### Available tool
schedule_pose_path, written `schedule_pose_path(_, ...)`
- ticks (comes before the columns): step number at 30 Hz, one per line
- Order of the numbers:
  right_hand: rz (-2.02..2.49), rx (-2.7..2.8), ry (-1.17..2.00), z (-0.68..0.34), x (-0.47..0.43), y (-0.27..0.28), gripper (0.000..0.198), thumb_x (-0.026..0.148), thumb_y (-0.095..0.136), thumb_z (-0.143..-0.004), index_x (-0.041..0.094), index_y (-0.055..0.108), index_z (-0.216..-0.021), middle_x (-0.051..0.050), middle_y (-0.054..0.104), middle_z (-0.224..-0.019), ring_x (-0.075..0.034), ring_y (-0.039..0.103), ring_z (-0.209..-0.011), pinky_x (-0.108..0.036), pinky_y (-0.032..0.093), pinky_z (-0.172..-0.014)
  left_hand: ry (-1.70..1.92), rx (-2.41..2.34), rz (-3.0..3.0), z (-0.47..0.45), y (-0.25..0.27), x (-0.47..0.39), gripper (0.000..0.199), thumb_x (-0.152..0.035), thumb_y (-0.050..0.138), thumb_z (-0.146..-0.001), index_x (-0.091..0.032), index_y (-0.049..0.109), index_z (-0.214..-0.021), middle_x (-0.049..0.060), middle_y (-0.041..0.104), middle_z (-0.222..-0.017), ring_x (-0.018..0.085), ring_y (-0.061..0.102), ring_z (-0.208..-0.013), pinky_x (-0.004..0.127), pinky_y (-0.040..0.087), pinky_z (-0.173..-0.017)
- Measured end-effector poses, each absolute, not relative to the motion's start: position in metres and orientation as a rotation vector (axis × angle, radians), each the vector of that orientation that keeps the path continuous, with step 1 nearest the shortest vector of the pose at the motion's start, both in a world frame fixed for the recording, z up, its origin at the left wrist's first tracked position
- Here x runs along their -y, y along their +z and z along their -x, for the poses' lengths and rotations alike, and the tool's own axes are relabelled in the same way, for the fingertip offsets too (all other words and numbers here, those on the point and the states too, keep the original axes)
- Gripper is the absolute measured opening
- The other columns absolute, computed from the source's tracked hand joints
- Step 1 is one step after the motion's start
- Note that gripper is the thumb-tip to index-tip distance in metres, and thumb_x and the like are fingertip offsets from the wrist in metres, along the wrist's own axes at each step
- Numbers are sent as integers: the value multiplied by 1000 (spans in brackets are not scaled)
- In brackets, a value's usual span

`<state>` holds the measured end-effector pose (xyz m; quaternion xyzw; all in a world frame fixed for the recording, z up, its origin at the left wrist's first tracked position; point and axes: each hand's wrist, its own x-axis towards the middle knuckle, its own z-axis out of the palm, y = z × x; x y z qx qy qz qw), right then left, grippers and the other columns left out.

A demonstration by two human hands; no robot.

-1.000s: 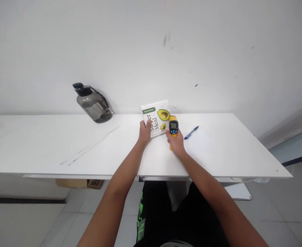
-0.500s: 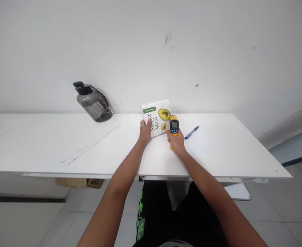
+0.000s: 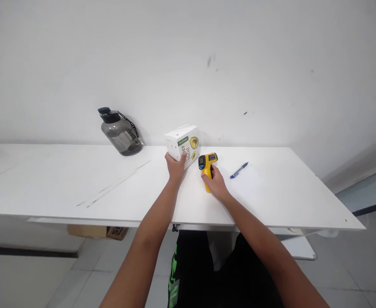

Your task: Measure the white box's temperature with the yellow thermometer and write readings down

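Note:
My left hand point(image 3: 176, 166) grips the lower left edge of a white box point(image 3: 173, 147) printed with avocados and the words "Super Meal". The box is turned at an angle, so its front, top and left side show. Just right of it, my right hand point(image 3: 216, 184) is wrapped round the handle of a yellow and black infrared thermometer point(image 3: 208, 166). Its small screen faces back toward me and its nose points to the right. A gap separates thermometer and box. A blue pen point(image 3: 239, 170) lies on the table to the right of my right hand.
A grey see-through water bottle point(image 3: 120, 134) with a black lid and strap stands by the wall, left of the box. The white table point(image 3: 111, 188) runs along the wall point(image 3: 188, 64). Below its front edge are a cardboard box point(image 3: 88, 231) and a white flat panel point(image 3: 299, 247).
My left hand has turned the box so that its left side shows. The thermometer has moved left and swung from pointing away to pointing right.

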<state>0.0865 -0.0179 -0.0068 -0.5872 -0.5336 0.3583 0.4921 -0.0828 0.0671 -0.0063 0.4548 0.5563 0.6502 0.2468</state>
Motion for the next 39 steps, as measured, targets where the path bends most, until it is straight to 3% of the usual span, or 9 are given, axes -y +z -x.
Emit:
schedule_pose_path(4, 1520, 1269, 1008, -85, 22, -3, 66, 48, 69, -71, 20, 55, -129, -10, 65, -124, -25, 63, -110, -37, 50, -93, 1844, -1514, -1102, 90, -6, -73, 72, -56, 76, -71, -20, 37, -119, 17, 54, -131, 26, 57, -121, 42, 48, -101)
schedule_pose_path(8, 1585, 1341, 876, -76, 29, -1, 61, 46, 64, -76, 23, 53, -131, -9, 65, -123, -25, 63, -110, -37, 48, -92, 1879, -1629, -1136, 92, -6, -72, 77, -54, 81, -65, -20, 38, -118, 15, 52, -129, 27, 54, -123, 45, 45, -104)
schedule_pose_path(15, 1758, 1624, 684, -68, 38, 5, 51, 46, 62, -79, 21, 58, -123, -11, 67, -103, -29, 60, -103, -37, 46, -83, 1882, -1610, -1178, 90, -11, -73, 79, -53, 83, -62, -21, 38, -118, 14, 50, -128, 29, 51, -124, 47, 45, -102)
schedule_pose_path(19, 1755, 1680, 660, -69, 38, 8, 46, 43, 57, -83, 19, 56, -122, -11, 66, -108, -29, 56, -107, -36, 45, -85, 1872, -1610, -1188, 90, -12, -74, 77, -51, 83, -63, -21, 38, -117, 14, 50, -126, 28, 52, -123, 46, 45, -102)
schedule_pose_path(24, 1815, 1735, 574, -68, 34, -1, 58, 44, 61, -81, 15, 52, -130, -17, 57, -123, -31, 51, -116, -39, 40, -98, 1854, -1620, -1198, 89, -11, -75, 76, -51, 83, -63, -20, 37, -116, 14, 51, -125, 27, 54, -120, 45, 46, -101)
schedule_pose_path(31, 1718, 1694, 566, -68, 31, -9, 52, 40, 65, -78, 21, 53, -124, -14, 54, -123, -29, 58, -109, -41, 45, -95, 1837, -1629, -1224, 87, -10, -74, 79, -50, 82, -66, -18, 37, -123, 16, 48, -129, 28, 49, -127, 48, 41, -107)
schedule_pose_path(33, 1685, 1677, 579, -69, 30, -10, 52, 39, 66, -77, 22, 52, -124, -12, 51, -127, -26, 61, -104, -40, 48, -91, 1819, -1701, -1223, 85, -9, -74, 85, -48, 81, -67, -17, 33, -130, 20, 42, -136, 31, 42, -134, 51, 35, -112)
schedule_pose_path(37, 1625, 1642, 582, -70, 30, -12, 52, 37, 67, -76, 24, 50, -123, -11, 48, -130, -24, 62, -103, -39, 51, -86, 1908, -1833, -1251, 79, -6, -69, 106, -44, 81, -68, -17, 13, -145, 25, 17, -152, 34, 17, -148, 53, 19, -120)
schedule_pose_path(39, 1598, 1621, 546, -70, 29, -12, 48, 36, 66, -77, 24, 52, -121, -11, 48, -131, -24, 62, -103, -39, 52, -85, 1979, -1842, -1358, 76, -3, -63, 107, -44, 78, -71, -17, 8, -147, 24, 13, -154, 34, 10, -149, 52, 13, -122)
